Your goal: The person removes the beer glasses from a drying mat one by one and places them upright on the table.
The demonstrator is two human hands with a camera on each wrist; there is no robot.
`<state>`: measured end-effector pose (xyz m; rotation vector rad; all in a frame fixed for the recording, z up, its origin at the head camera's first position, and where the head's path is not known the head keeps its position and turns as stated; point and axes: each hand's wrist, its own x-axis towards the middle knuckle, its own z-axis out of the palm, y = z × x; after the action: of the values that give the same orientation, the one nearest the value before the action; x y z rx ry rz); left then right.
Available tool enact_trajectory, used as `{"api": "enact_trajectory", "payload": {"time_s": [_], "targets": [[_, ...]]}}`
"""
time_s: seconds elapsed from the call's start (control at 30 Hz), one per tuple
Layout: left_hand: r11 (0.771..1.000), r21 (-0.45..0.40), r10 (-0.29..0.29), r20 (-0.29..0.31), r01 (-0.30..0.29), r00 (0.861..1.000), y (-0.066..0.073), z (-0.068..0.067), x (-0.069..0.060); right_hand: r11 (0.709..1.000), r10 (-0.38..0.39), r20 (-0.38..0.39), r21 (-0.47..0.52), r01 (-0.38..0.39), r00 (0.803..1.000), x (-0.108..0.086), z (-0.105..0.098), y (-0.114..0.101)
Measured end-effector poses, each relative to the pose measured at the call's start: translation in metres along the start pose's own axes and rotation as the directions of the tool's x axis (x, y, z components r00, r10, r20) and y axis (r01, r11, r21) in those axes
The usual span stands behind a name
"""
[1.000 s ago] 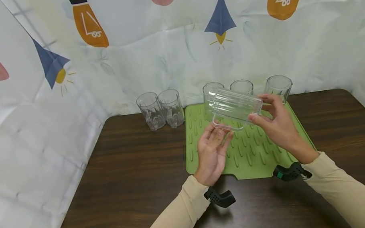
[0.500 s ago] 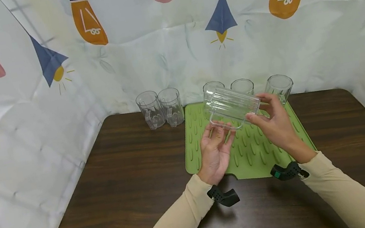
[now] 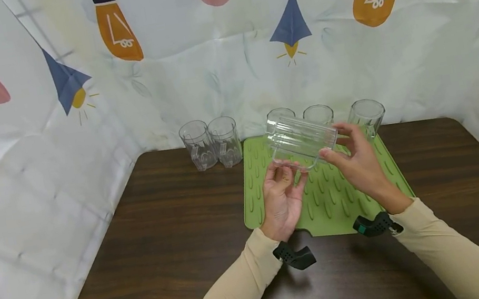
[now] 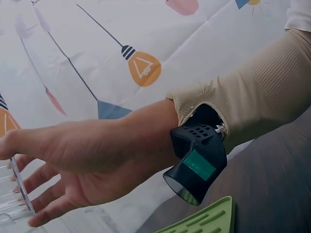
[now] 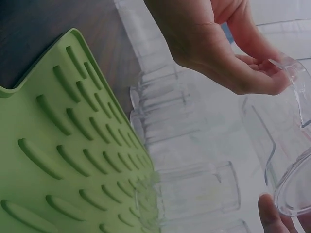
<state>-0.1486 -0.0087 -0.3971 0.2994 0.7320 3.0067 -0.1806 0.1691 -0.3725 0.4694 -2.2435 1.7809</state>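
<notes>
A clear ribbed mug [image 3: 301, 134] is held tilted on its side above the green mat, its handle toward the person. My left hand [image 3: 281, 203] pinches the handle from below between thumb and fingers. In the left wrist view, the thumb of that hand [image 4: 92, 158] lies against the edge of the handle [image 4: 22, 187]. My right hand [image 3: 360, 165] grips the right end of the mug, thumb in front and fingers behind. Only a few right fingertips [image 5: 269, 213] show in the right wrist view, beside the round end of the mug [image 5: 294, 187].
A green ridged drying mat [image 3: 328, 216] lies on the dark wooden table [image 3: 142, 252]. Three clear cups [image 3: 367, 113] stand along its back edge, partly hidden by the held mug and right hand. Left of the mat are two clear mugs [image 3: 199, 148] close together. Behind hangs a printed curtain [image 3: 208, 80].
The mug and my right hand have shifted slightly left. My left hand has moved a little right and stays on the handle. Both hands keep their hold.
</notes>
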Motion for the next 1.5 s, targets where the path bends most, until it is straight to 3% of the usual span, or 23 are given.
{"api": "enact_trajectory", "payload": {"time_s": [0.4, 0.67, 0.8, 1.07, 1.33, 1.5], "targets": [[1.0, -0.011, 0.02, -0.011, -0.02, 1.0, 0.008, 0.001, 0.001, 0.993, 0.036, 0.096, -0.118, -0.024, 0.995, -0.001, -0.004, -0.004], [0.999, -0.015, 0.052, -0.007, -0.053, 0.999, 0.021, 0.003, 0.006, 0.995, 0.001, 0.123, -0.095, 0.011, 0.992, -0.004, -0.015, -0.004], [0.998, -0.013, 0.057, 0.007, -0.057, 0.998, 0.028, 0.004, 0.008, 0.987, 0.014, 0.137, -0.161, 0.008, 0.991, -0.007, -0.023, -0.007], [0.993, 0.059, 0.101, 0.062, -0.105, 0.993, 0.045, 0.005, 0.011, 0.925, 0.031, 0.162, -0.379, 0.034, 0.986, -0.014, -0.044, -0.007], [0.983, 0.117, 0.128, 0.094, -0.139, 0.987, 0.059, 0.005, 0.015, 0.824, 0.066, 0.153, -0.566, 0.032, 0.986, -0.023, -0.07, -0.003], [0.974, 0.169, 0.135, 0.11, -0.152, 0.985, 0.068, 0.006, 0.016, 0.779, 0.069, 0.172, -0.625, 0.054, 0.983, -0.03, -0.09, 0.001]]}}
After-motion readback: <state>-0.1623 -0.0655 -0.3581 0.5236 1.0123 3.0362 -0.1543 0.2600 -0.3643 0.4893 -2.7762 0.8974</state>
